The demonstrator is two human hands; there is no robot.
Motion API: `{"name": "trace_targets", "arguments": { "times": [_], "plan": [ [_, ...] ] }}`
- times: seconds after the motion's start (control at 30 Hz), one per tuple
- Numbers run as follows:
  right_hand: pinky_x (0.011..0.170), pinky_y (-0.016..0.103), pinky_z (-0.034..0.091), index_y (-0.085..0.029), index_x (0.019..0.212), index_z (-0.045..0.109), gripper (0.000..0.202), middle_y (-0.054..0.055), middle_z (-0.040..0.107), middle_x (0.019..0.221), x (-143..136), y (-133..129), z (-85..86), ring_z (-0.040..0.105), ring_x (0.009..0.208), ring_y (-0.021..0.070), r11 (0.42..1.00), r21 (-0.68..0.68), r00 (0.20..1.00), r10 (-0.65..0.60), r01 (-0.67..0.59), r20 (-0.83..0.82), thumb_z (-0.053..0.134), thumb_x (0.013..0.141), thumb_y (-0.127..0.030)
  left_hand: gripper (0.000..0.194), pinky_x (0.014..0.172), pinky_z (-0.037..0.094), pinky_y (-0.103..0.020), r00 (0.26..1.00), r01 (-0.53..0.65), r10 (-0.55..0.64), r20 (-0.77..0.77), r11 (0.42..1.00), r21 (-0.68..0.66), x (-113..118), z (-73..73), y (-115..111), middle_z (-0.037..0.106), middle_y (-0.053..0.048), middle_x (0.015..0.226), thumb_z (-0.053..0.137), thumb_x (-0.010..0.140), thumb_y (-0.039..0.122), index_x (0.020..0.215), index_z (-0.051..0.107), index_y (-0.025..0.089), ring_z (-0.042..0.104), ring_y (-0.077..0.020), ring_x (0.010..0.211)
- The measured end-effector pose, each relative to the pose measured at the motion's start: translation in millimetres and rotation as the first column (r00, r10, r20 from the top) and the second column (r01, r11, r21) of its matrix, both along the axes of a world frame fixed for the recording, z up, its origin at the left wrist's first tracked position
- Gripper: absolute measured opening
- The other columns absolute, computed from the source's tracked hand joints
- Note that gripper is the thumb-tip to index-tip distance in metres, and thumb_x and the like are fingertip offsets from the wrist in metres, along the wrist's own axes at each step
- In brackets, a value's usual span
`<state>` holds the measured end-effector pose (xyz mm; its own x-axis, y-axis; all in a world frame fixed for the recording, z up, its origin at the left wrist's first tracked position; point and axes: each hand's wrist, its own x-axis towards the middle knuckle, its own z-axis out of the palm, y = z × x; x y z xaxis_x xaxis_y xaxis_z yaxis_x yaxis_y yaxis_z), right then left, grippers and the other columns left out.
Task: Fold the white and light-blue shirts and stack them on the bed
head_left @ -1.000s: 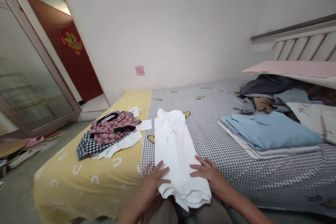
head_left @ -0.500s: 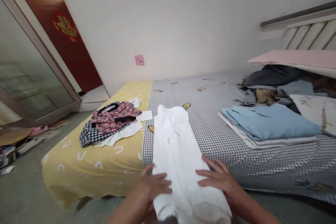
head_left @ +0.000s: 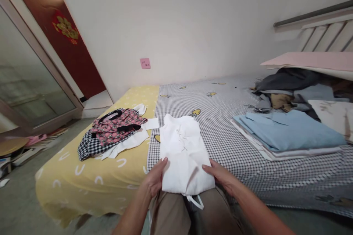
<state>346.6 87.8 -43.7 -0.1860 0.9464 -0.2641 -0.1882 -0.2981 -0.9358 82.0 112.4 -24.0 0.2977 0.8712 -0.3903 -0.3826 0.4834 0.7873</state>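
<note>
A white garment (head_left: 183,154), folded into a long rectangle with a small gathered detail near its far end, lies at the bed's front edge. Its near end reaches over my knees, and a thin white strap loop hangs from it. My left hand (head_left: 157,176) grips the left edge, thumb on top and fingers underneath. On the opposite edge, my right hand (head_left: 219,176) holds the cloth the same way. The fingers under the fabric are mostly hidden.
Left on the yellow sheet (head_left: 57,180) sits a pile with a pink floral garment (head_left: 113,126) and black-and-white checked cloth (head_left: 89,146). At right are folded light-blue clothes (head_left: 286,128) atop white ones, and a dark clothing heap (head_left: 289,80) under a pink board (head_left: 309,60).
The garment's near part has been folded under, so it is shorter, and the strap now shows. My hands went from lying spread on the cloth to gripping its two side edges.
</note>
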Motion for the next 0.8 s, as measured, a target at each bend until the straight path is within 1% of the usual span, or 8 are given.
{"name": "trace_targets", "arguments": {
  "times": [0.1, 0.2, 0.27, 0.37, 0.53, 0.63, 0.73, 0.8],
  "plan": [
    [0.099, 0.049, 0.052, -0.017, 0.123, 0.064, 0.064, 0.014, 0.075, 0.116, 1.0, -0.4, -12.4, 0.072, 0.104, 0.0304, 0.999, 0.007, 0.998, -0.039, 0.039, -0.042, 0.083, 0.068, -0.045, 0.066, 0.108, 0.049, -0.045, 0.998, 0.017, -0.019, 0.055, 0.999, 0.046, -9.0, -12.7, -8.5, 0.068, -0.014, 0.132, 0.073, 0.081, 0.053, 0.134, 0.056, 0.020, 0.065, -0.0273, 0.120],
    [0.095, 0.048, 0.054, -0.016, 0.110, 0.068, 0.051, 0.013, 0.078, 0.106, -3.5, -1.8, -17.4, 0.073, 0.097, 0.0305, 0.989, -0.023, 0.990, -0.143, 0.143, -0.001, 0.081, 0.068, -0.043, 0.072, 0.111, 0.046, -0.045, 0.999, 0.038, -0.041, 0.017, 0.993, 0.116, -14.2, -11.4, -17.2, 0.063, -0.012, 0.140, 0.079, 0.077, 0.049, 0.139, 0.052, 0.024, 0.064, -0.0258, 0.122],
    [0.091, 0.047, 0.055, -0.017, 0.105, 0.069, 0.045, 0.012, 0.079, 0.101, -7.7, -3.6, -19.9, 0.074, 0.093, 0.0303, 0.976, -0.045, 0.977, -0.215, 0.215, -0.003, 0.079, 0.070, -0.043, 0.075, 0.109, 0.047, -0.044, 0.995, 0.092, -0.084, -0.062, 0.985, 0.144, -14.4, -10.4, -20.5, 0.065, -0.014, 0.137, 0.085, 0.070, 0.044, 0.135, 0.056, 0.020, 0.066, -0.0273, 0.119],
    [0.087, 0.046, 0.056, -0.017, 0.106, 0.069, 0.047, 0.012, 0.079, 0.100, -10.4, -8.6, -25.2, 0.074, 0.093, 0.0309, 0.965, -0.037, 0.965, -0.261, 0.260, -0.012, 0.077, 0.069, -0.046, 0.070, 0.102, 0.051, -0.043, 0.973, 0.124, -0.097, -0.212, 0.985, 0.122, -12.0, -15.6, -25.5, 0.075, -0.018, 0.117, 0.089, 0.061, 0.051, 0.114, 0.069, 0.011, 0.070, -0.0305, 0.106],
    [0.082, 0.046, 0.056, -0.016, 0.096, 0.071, 0.053, 0.012, 0.079, 0.092, -8.7, -20.6, -29.0, 0.073, 0.089, 0.0334, 0.975, 0.016, 0.970, -0.224, 0.223, 0.097, 0.078, 0.059, -0.053, 0.071, 0.088, 0.055, -0.041, 0.958, 0.039, -0.003, -0.287, 0.992, 0.119, -5.9, -32.5, -43.7, 0.079, -0.014, 0.095, 0.087, 0.050, 0.066, 0.094, 0.075, 0.012, 0.072, -0.0307, 0.090],
    [0.086, 0.047, 0.054, -0.016, 0.096, 0.072, 0.053, 0.011, 0.079, 0.094, -7.1, -36.8, -30.8, 0.071, 0.094, 0.0346, 0.985, 0.065, 0.970, -0.170, 0.161, 0.175, 0.073, 0.061, -0.055, 0.072, 0.081, 0.054, -0.040, 0.961, 0.010, 0.028, -0.275, 0.991, 0.136, -5.9, -42.6, -65.0, 0.078, -0.014, 0.088, 0.084, 0.051, 0.072, 0.091, 0.075, 0.012, 0.071, -0.0299, 0.084],
    [0.095, 0.046, 0.051, -0.015, 0.107, 0.071, 0.055, 0.013, 0.076, 0.110, 3.2, -53.7, -40.7, 0.067, 0.109, 0.0352, 0.989, 0.125, 0.950, -0.108, 0.074, 0.292, 0.067, 0.066, -0.051, 0.072, 0.079, 0.054, -0.038, 0.948, 0.056, 0.012, -0.318, 0.978, 0.202, -15.8, -57.1, -85.0, 0.077, -0.014, 0.089, 0.080, 0.055, 0.075, 0.092, 0.074, 0.013, 0.070, -0.0286, 0.084],
    [0.099, 0.044, 0.049, -0.015, 0.123, 0.064, 0.064, 0.014, 0.074, 0.118, 17.3, -55.6, -46.0, 0.066, 0.114, 0.0335, 0.989, 0.142, 0.897, -0.090, 0.031, 0.432, 0.065, 0.066, -0.044, 0.075, 0.078, 0.055, -0.039, 0.899, 0.030, 0.095, -0.428, 0.961, 0.275, -27.6, -64.0, -89.3, 0.076, -0.013, 0.090, 0.074, 0.061, 0.076, 0.102, 0.072, 0.014, 0.069, -0.0276, 0.081]
  ]
}}
